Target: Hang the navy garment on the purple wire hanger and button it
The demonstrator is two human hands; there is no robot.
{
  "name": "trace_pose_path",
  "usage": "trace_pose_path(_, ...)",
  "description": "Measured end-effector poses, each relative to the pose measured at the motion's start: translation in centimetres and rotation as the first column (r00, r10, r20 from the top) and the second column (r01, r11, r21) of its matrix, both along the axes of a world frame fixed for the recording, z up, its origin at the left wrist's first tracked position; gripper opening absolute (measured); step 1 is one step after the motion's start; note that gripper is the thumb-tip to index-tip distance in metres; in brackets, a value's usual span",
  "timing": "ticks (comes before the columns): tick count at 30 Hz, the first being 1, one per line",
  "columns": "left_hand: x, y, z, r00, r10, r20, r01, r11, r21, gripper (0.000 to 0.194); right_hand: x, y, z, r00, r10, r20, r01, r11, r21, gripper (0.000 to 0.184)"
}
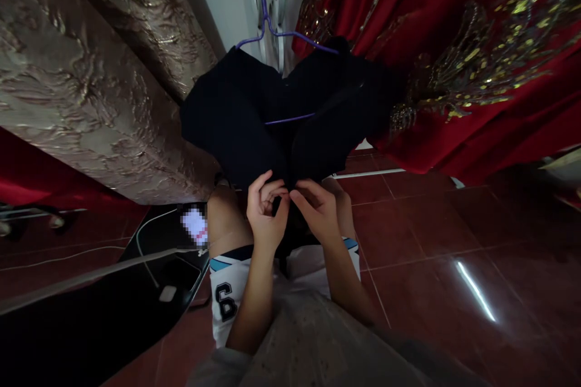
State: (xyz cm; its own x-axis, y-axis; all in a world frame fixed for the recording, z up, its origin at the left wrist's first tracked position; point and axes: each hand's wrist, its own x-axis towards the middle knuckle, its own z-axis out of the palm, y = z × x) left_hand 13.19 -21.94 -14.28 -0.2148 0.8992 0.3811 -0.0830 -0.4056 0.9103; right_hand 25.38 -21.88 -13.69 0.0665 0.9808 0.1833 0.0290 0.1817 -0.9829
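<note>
A dark navy or black garment (231,115) hangs open at the neck in front of me on a purple hanger (264,9), whose lower bar shows inside the collar opening. At the bottom of that opening my left hand (267,208) pinches the garment's front edge, its index finger raised and curved. Close beside it, my right hand (318,208) has thumb and fingers drawn together on the opposite front edge. The two sets of fingertips nearly meet. Any small piece between them is too dark to make out.
Patterned beige fabric (113,91) hangs at left; red cloth with gold sequins (490,48) hangs at right. On a black surface (82,314) at lower left lie a phone (184,272), a white charger (167,294) and cables. Red floor tiles (422,230) extend to the right.
</note>
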Motion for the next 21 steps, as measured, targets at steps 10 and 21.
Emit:
trace_pose_path(10,1.6,0.0,-0.9,0.989,0.123,-0.08,-0.124,0.992,-0.011,0.043,-0.1,0.1,-0.8,0.997,-0.063,0.052,0.065,0.997,-0.038,0.022)
trace_pose_path(21,0.4,0.9,-1.9,0.993,0.103,0.057,-0.092,0.982,-0.162,0.042,-0.4,2.0,1.7,0.995,0.057,-0.084,-0.073,0.978,-0.196,0.016)
